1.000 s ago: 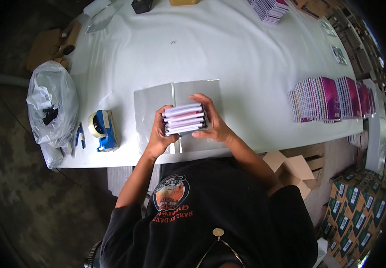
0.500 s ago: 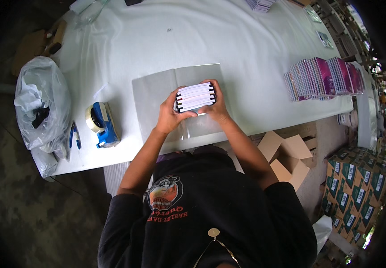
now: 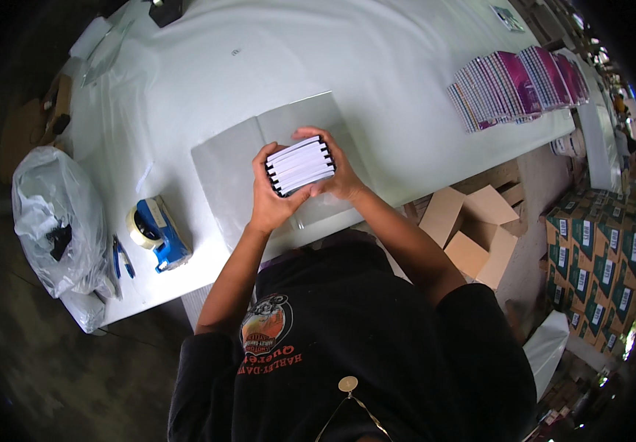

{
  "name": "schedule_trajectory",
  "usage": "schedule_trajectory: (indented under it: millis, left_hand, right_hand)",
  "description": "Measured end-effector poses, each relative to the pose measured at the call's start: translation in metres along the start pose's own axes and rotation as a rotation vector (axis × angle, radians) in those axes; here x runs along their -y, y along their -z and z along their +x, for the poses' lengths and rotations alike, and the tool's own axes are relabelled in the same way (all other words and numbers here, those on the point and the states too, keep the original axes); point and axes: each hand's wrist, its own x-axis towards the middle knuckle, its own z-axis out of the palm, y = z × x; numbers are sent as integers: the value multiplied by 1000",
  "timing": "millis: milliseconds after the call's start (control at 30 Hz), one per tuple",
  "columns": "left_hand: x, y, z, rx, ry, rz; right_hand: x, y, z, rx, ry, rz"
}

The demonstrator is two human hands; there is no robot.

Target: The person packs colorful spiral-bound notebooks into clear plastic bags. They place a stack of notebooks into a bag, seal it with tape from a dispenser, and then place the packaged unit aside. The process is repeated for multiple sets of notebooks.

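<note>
Between my two hands is a small stack of notebooks [image 3: 301,166], its white page edges facing up and black bindings alternating at both ends. My left hand [image 3: 270,197] wraps round the left end, thumb along the near side. At the right end my right hand [image 3: 341,175] closes on the stack, fingers over the far corner. Beneath them a clear, greyish plastic sheet [image 3: 226,166] with a crease down its middle lies on the white-covered table [image 3: 384,96]. The stack hides part of the sheet; whether it touches the sheet I cannot tell.
To the left are a blue tape dispenser [image 3: 173,239], blue-handled pliers [image 3: 120,258] and a filled clear plastic bag [image 3: 56,221]. Rows of purple spiral notebooks [image 3: 517,85] stand at the far right. An open cardboard box [image 3: 469,254] and stacked printed cartons [image 3: 598,272] sit beyond the table's near edge.
The view has turned a little, shifting the table in the picture. My hands still hold the stack, now tilted more, and my right fingers have shifted on its far corner.
</note>
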Motion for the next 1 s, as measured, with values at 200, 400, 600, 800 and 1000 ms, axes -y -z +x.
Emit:
schedule_trajectory:
  millis: [200,400,600,800,1000]
  left_hand:
    - [46,1,-9,144,41,247]
    - [44,18,-16,134,61,534]
    - [-25,47,-3,107,560,-18]
    - [-6,66,21,384,890,-48]
    - [13,68,24,365,918,-32]
  right_hand:
    - [-29,16,-5,62,32,-306]
    - [-22,25,-7,141,-52,-638]
    - [24,-18,23,230,-425,-672]
    - [-24,-16,26,277,-840,-573]
    - [-20,-18,30,210,-822,-572]
